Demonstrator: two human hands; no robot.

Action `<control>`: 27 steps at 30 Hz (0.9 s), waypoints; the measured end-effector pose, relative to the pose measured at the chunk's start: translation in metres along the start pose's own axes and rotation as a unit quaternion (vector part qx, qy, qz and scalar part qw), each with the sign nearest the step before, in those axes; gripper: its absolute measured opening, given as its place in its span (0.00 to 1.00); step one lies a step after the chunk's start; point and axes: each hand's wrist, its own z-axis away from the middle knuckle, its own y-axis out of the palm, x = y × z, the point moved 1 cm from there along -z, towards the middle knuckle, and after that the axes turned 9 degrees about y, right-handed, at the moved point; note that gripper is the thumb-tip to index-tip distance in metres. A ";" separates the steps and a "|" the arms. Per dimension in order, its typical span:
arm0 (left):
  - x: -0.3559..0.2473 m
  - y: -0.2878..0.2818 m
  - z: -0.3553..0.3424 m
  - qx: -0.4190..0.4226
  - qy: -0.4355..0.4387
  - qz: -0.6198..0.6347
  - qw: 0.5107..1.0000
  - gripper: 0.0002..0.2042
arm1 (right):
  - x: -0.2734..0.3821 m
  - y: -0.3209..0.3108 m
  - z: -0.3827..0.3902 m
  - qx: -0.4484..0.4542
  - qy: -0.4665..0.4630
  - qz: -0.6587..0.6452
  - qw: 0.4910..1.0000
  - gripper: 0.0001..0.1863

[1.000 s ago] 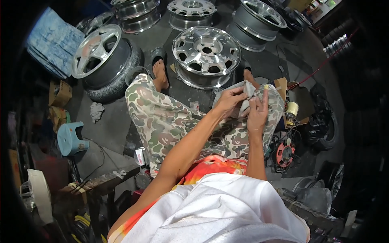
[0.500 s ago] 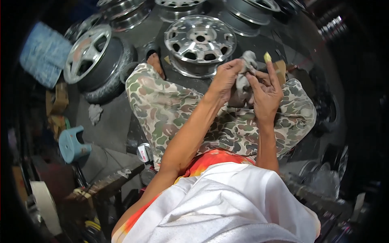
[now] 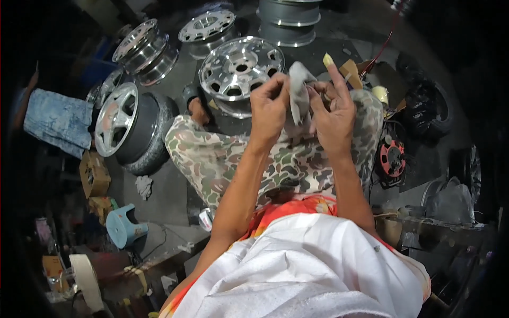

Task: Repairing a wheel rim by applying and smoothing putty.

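A grey rag [image 3: 300,94] is stretched between my two hands, above my lap. My left hand [image 3: 268,108] pinches one side of it with fingers and thumb. On its other side my right hand [image 3: 337,119] grips it with the thumb and lower fingers, while the index finger points up. Something yellow [image 3: 327,59] covers that fingertip; I cannot tell whether it is a paste or a cover. Just beyond my hands a silver alloy wheel [image 3: 229,65] lies face up, with dull patches on its polished face.
More wheels [image 3: 207,26] stand farther off; at left one spoked wheel [image 3: 113,123] leans beside a tyre [image 3: 156,153]. Also left are a crumpled rag [image 3: 143,186], a blue stool [image 3: 121,227] and a cardboard box [image 3: 95,175]. A red reel [image 3: 393,159] and black bag [image 3: 424,108] are right.
The view has shifted, so the wheels and stool sit elsewhere in it. Between my hands the bunched rag is now spread flatter. The right index finger stays raised.
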 end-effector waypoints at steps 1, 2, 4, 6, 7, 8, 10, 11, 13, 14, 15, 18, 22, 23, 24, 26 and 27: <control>0.001 0.008 -0.004 -0.020 0.018 0.011 1.000 0.10 | 0.001 -0.002 0.000 -0.009 -0.021 0.054 0.998 0.34; 0.004 0.009 -0.009 -0.020 0.021 0.005 1.000 0.10 | 0.002 0.000 -0.005 -0.016 -0.049 0.104 0.993 0.33; 0.019 0.004 -0.017 -0.024 0.052 -0.072 0.996 0.12 | -0.008 -0.008 -0.006 -0.007 -0.065 0.143 0.988 0.32; 0.058 -0.012 -0.031 -0.020 0.045 -0.087 0.995 0.09 | -0.008 -0.022 -0.007 -0.005 -0.084 0.192 0.978 0.31; 0.076 -0.021 -0.036 0.047 -0.002 -0.195 0.980 0.09 | -0.006 -0.029 -0.010 -0.002 -0.067 0.164 0.984 0.29; 0.091 -0.028 -0.039 0.110 -0.052 -0.299 0.946 0.09 | -0.004 -0.035 -0.014 0.004 -0.048 0.137 0.989 0.27; 0.098 -0.036 -0.026 0.477 -0.007 -0.371 0.797 0.15 | 0.014 -0.040 -0.029 0.032 -0.008 0.078 0.996 0.25; 0.093 -0.030 -0.017 0.498 -0.056 -0.396 0.769 0.19 | 0.016 -0.042 -0.039 0.062 0.015 0.017 0.998 0.24; 0.056 -0.021 -0.034 0.434 -0.060 -0.372 0.818 0.18 | 0.012 -0.046 -0.059 0.138 0.073 -0.068 0.985 0.19; 0.044 -0.019 -0.048 0.385 -0.042 -0.319 0.865 0.17 | 0.010 -0.046 -0.068 0.142 0.075 -0.065 0.985 0.19; 0.022 -0.009 -0.065 0.327 -0.052 -0.271 0.904 0.16 | 0.005 -0.049 -0.077 0.165 0.084 -0.115 0.976 0.16; -0.046 -0.005 -0.097 0.252 -0.038 -0.197 0.947 0.13 | 0.007 -0.035 -0.095 0.190 0.108 -0.182 0.959 0.10; -0.064 -0.010 -0.108 0.251 0.081 -0.222 0.939 0.15 | 0.007 -0.013 -0.113 0.239 0.185 -0.211 0.929 0.08; -0.062 -0.016 -0.112 0.255 0.099 -0.241 0.931 0.15 | 0.001 -0.009 -0.117 0.246 0.191 -0.202 0.929 0.08; -0.058 -0.023 -0.115 0.249 0.091 -0.236 0.935 0.15 | -0.005 -0.005 -0.120 0.253 0.198 -0.191 0.927 0.08; -0.045 -0.035 -0.121 0.244 0.110 -0.230 0.936 0.14 | -0.012 0.004 -0.122 0.236 0.212 -0.166 0.934 0.08; -0.038 -0.038 -0.120 0.229 0.106 -0.220 0.942 0.14 | -0.017 0.006 -0.123 0.230 0.204 -0.139 0.941 0.08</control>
